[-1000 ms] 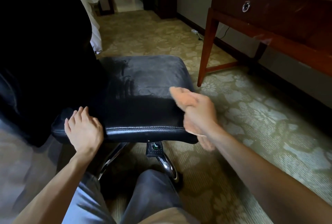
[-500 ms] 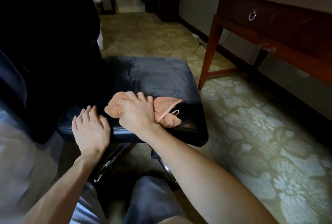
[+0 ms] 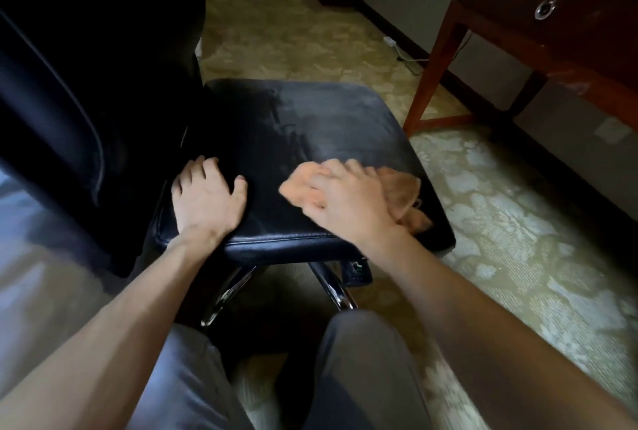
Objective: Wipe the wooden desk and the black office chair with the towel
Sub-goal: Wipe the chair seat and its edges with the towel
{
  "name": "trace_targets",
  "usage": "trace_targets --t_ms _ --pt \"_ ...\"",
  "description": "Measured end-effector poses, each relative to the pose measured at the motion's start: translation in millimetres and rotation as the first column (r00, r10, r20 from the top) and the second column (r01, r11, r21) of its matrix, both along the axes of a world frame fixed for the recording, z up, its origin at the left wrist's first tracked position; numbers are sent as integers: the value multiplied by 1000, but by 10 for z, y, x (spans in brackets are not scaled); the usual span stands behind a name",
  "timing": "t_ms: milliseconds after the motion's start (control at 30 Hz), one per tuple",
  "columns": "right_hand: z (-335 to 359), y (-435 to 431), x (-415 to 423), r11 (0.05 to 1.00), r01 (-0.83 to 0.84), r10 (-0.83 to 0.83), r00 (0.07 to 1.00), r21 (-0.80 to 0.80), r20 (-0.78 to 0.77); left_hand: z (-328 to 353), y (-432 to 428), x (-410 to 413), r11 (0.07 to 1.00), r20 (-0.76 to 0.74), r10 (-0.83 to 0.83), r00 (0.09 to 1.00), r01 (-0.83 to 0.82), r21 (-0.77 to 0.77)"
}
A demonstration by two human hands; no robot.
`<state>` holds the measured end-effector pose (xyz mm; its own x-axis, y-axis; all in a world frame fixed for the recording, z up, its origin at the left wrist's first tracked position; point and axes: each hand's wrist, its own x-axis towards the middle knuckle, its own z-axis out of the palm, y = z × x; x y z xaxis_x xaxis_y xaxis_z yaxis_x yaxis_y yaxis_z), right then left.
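Right grip, fingers spread flat, presses towel onto chair seat; towel protrudes either side. Left grip spread flat on seat.

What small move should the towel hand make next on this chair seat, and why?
Probably slide the right hand and towel forward over the seat: the towel sits at the near edge, the far half looks hazy, and the left hand braces the seat.
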<state>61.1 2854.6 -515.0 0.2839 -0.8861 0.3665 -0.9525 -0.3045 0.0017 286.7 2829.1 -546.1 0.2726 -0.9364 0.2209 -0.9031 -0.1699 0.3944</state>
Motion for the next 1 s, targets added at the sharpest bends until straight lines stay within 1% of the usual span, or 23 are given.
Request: trace_targets --t_ms 67,133,167,233,300,367,400,467,500,533,600,633,700,800,867,933,1000 --pt "55 37 -334 995 90 -90 996 30 -7 -18 13 -12 1000 3 -30 1000 30 -6" --pt "131 36 -641 968 221 -221 975 117 -13 -16 -7 -11 999 2 -41 999 41 -10" --pt "166 13 -742 952 270 -275 961 141 18 -18 -15 -12 999 7 -40 999 40 -6" --pt "241 -25 -707 936 326 -339 936 134 94 -31 -8 -30 999 21 -37 999 37 1" --pt "263 -72 -356 957 287 -291 951 46 104 -38 0 -70 999 18 -34 999 34 11" --pt "255 -162 180 983 180 -174 979 -48 109 -33 0 -91 999 -1 -33 999 33 20" --pt "249 -199 470 991 121 -115 989 -58 91 -37 9 -74 999 -9 -30 1000 30 26" --pt "209 -267 872 1000 16 -16 1000 8 27 -44 19 -34 999 -14 -36 999 36 23" --pt "187 -300 945 999 -13 13 1000 45 8 -45 20 -2 999 -12 -39 999 40 22" --pt "168 -319 917 998 -30 30 1000 46 3 -43 13 19 999 -12 -43 999 43 18" --pt "78 -351 601 1000 -13 13 1000 -23 -16 -39 -11 37 999 -12 -48 999 48 -5" --pt "71 -391 376 1000 15 -17 999 -27 -46 -43 -31 42 999 -17 -43 999 43 -15" --pt "93 -449 -137 991 129 -124 985 34 -117 -57 -45 79 999 -20 -45 999 45 -13" --pt "214 -446 -774 942 300 -287 953 151 -99 -75 -19 111 999 -29 -52 998 53 1" --pt "290 -455 -872 911 379 -368 925 161 -98 -45 -30 110 999 -29 -39 999 39 5" --pt "333 -473 -671 930 354 -345 933 100 -99 -35 -43 95 1000 -30 -32 999 32 1" --pt "323 -497 -260 968 250 -247 967 26 -67 -21 -42 73 999 -31 -32 999 32 -4"
